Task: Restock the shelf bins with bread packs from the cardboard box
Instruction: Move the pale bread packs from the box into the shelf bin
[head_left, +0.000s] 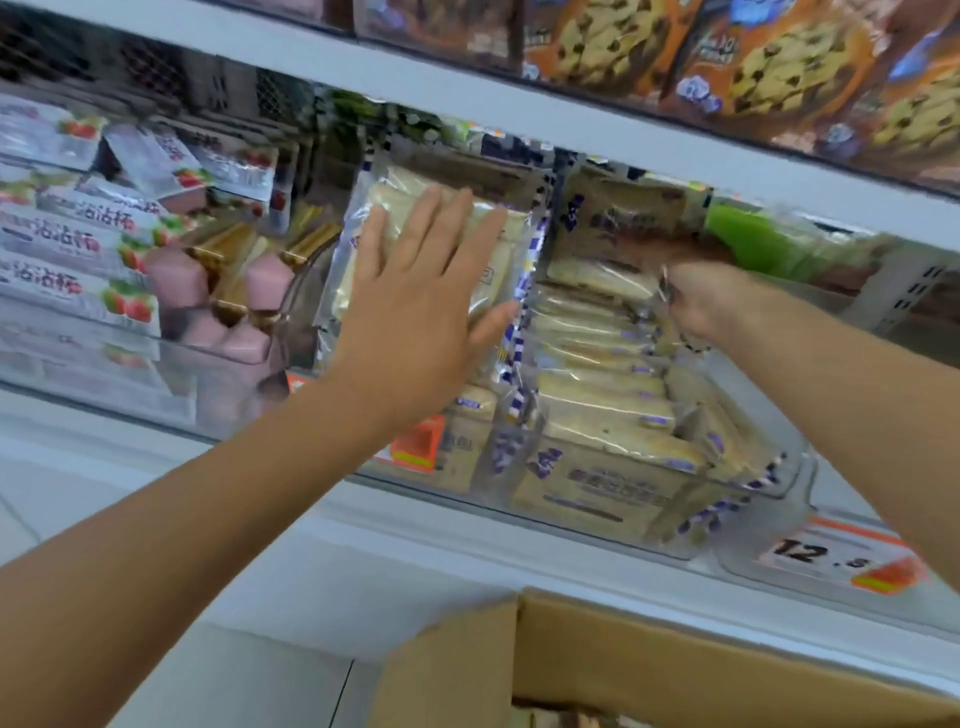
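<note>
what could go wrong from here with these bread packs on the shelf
1. The left hand only presses flat on the upright bread pack; if it lets go, the pack may tip forward off the shelf.
2. The right hand pinches a second pack by its wrapper, which could slip or tear.
3. The right bin looks full, so pushing more in may squash the bread.

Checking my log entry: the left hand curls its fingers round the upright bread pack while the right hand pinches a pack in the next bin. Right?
No: the head view shows the left hand pressing flat, fingers straight, on the upright bread pack. The right hand does pinch a pack in the next bin.
</note>
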